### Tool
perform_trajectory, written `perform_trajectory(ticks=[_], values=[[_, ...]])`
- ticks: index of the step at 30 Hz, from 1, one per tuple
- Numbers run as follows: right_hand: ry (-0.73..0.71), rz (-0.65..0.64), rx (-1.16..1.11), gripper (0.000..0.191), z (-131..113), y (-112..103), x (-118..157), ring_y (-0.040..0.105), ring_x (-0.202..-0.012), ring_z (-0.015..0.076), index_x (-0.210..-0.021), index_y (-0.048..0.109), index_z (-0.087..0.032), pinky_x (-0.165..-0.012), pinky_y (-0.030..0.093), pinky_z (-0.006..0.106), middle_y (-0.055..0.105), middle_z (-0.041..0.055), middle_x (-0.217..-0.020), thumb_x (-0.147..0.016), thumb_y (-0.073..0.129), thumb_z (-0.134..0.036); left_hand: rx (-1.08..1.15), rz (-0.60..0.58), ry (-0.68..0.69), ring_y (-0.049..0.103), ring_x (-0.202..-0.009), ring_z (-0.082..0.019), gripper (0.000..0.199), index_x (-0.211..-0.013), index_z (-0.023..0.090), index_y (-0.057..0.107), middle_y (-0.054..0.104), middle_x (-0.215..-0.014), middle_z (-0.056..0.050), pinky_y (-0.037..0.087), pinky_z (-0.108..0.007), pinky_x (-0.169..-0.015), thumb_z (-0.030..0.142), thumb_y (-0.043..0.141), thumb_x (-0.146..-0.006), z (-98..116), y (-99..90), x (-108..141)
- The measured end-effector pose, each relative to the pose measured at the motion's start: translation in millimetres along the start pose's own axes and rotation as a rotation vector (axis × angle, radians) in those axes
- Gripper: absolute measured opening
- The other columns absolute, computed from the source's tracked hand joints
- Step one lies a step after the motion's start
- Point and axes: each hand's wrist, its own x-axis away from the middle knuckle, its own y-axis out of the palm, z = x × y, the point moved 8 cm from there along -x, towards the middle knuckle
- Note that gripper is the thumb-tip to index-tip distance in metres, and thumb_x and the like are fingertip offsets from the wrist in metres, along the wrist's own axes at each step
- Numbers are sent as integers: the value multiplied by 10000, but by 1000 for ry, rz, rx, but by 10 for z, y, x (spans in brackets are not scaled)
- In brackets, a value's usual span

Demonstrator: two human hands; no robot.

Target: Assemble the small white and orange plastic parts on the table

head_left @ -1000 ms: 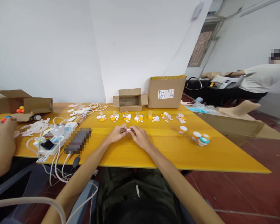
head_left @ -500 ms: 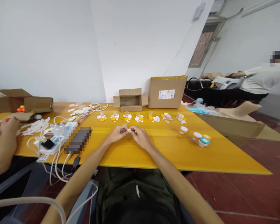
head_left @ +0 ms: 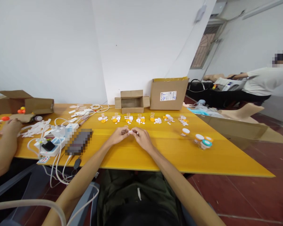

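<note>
A tiny white piece (head_left: 130, 131) is pinched by the fingertips of the left hand (head_left: 119, 135) and right hand (head_left: 141, 137), which are close together. The fingers seem busy with it; I think that calls for a light, steady pinch. Just past the hands is a row of white and yellow bits (head_left: 142, 120), so reaching that way looks tight. Lidded jars (head_left: 206, 142) stand well right of the right hand. The table (head_left: 169, 157) has more room between the hands and its near edge, under the forearms.
</note>
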Motion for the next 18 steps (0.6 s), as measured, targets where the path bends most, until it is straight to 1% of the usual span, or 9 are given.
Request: perform_trajectory(ticks=[3, 5, 7, 9, 11, 13, 14, 16, 18], values=[[12, 52, 124, 183, 15, -46, 21, 636, -654, 187, -807, 676, -246, -613, 404, 261, 731, 25, -752, -928, 547, -292, 2, 11, 3, 505, -666, -118, 379, -795, 152, 650, 581, -753, 7, 421, -241, -645, 527, 664, -847, 3, -6, 1], [25, 109, 219, 250, 22, -110, 32, 588, -585, 181, -738, 651, -240, -573, 348, 271, 686, 26, -657, -939, 539, -337, -3, 24, 3, 492, -664, -116, 396, -790, 156, 634, 572, -751, 11, 412, -241, -641, 546, 654, -849, 2, -14, 1], [13, 171, 256, 352, -12, -189, 28, 531, -543, 169, -643, 588, -236, -572, 324, 281, 614, 19, -571, -952, 525, -394, -7, 34, 10, 486, -667, -116, 411, -778, 159, 618, 564, -749, 13, 408, -242, -643, 563, 651, -845, 4, -21, -1], [-26, 207, 196, 465, -96, -248, 10, 476, -528, 155, -568, 495, -235, -599, 335, 287, 529, 4, -516, -970, 489, -467, -14, 34, 14, 482, -665, -117, 425, -760, 161, 604, 555, -739, 13, 403, -242, -637, 575, 641, -849, 5, -25, -4], [-65, 191, 50, 573, -222, -258, -6, 428, -522, 145, -521, 394, -236, -604, 345, 291, 442, -12, -483, -991, 405, -564, -23, 35, 12, 478, -652, -117, 433, -754, 164, 597, 546, -717, 16, 397, -240, -623, 584, 630, -856, 1, -32, -8], [-70, 111, -157, 648, -382, -200, 8, 385, -492, 136, -499, 325, -242, -552, 328, 290, 364, -27, -453, -989, 317, -667, -24, 35, 3, 486, -648, -121, 431, -765, 166, 600, 549, -703, 17, 403, -241, -620, 586, 634, -854, -7, -39, -9], [-70, 31, -271, 671, -493, -133, 37, 380, -482, 131, -493, 320, -242, -543, 336, 288, 359, -31, -445, -982, 295, -701, -22, 37, -1, 495, -652, -123, 429, -772, 166, 603, 555, -704, 16, 409, -242, -622, 587, 638, -851, -11, -45, -8], [-115, -127, -506, 692, -811, -12, 158, 390, -460, 121, -479, 333, -241, -545, 374, 283, 354, -41, -419, -957, 331, -741, -27, 44, -9, 505, -664, -127, 423, -781, 168, 606, 564, -714, 13, 418, -242, -630, 584, 645, -846, -20, -57, -5], [-170, -338, -725, 691, -1203, 115, 367, 461, -473, 120, -513, 423, -230, -588, 439, 277, 430, -35, -442, -945, 329, -761, -42, 56, -18, 494, -661, -122, 416, -780, 169, 605, 559, -711, 17, 416, -239, -629, 578, 646, -845, -33, -68, -2]])
